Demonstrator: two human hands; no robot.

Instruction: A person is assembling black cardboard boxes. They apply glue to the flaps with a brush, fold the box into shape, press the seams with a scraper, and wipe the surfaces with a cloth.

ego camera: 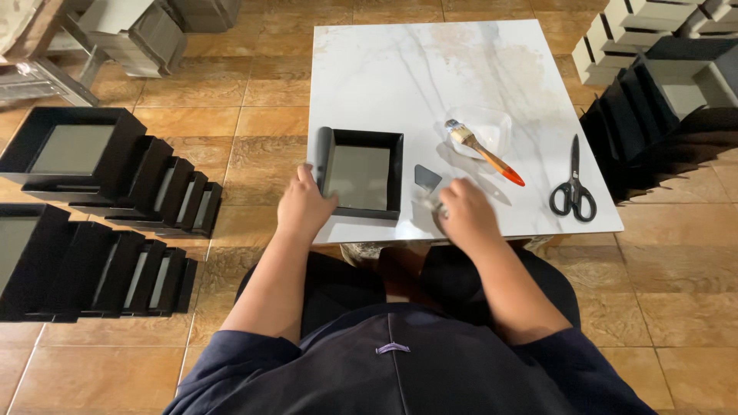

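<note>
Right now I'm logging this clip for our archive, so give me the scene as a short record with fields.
Setting: person seated at a white marble-look board over a brown tiled floor
Left hand: left hand rests on the near left corner of a black open box
Right hand: right hand grips a small scraper-like tool with a dark blade
On board: paintbrush lying across a clear dish; black scissors lying shut
Left of person: rows of black boxes
Right: more stacked boxes

Black scissors (573, 188) and an orange-handled paintbrush (483, 151) resting on a clear plastic dish (492, 123) lie on the marble slab (384, 69); black boxes (100, 165) line the tiled floor (254, 115).
</note>
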